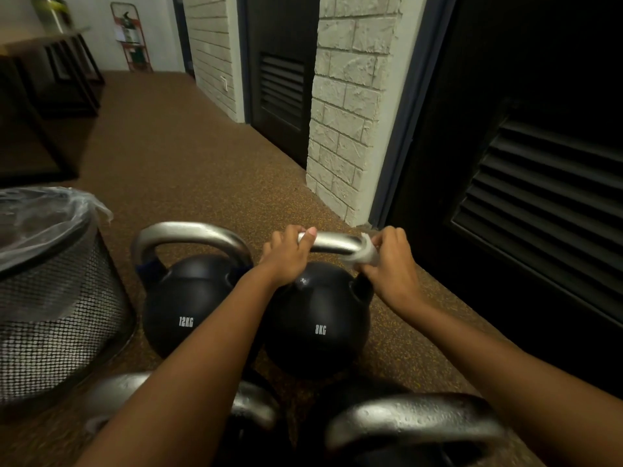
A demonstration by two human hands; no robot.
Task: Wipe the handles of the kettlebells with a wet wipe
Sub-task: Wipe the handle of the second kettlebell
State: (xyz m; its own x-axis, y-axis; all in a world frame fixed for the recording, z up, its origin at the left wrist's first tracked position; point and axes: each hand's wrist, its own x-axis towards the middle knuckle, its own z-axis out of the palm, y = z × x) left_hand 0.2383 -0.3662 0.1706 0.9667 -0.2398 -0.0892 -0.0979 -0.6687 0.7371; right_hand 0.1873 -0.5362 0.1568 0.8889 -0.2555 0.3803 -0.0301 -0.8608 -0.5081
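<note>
The kettlebell marked 8KG point(317, 318) stood on the speckled brown floor point(202, 170), just right of a kettlebell marked 12KG point(182, 305), the two black balls close side by side. The left hand point(286, 256) gripped the left end of the 8KG bell's steel handle point(333, 242), fingers curled over the bar and thumb lying along its top. The right hand point(391, 264) pinched a white wet wipe point(365, 256) around the right corner of the same handle, where the bar bends down toward the ball. The 12KG bell's handle point(188, 232) stood bare, with no hand on it.

Two more kettlebell handles showed at the near edge, one under the left forearm point(253, 406) and one under the right point(414, 423). A black mesh bin point(57, 318) with a clear plastic liner point(40, 217) stood to the left. A dark slatted door point(539, 197) and a pale brick pillar point(347, 112) lay to the right.
</note>
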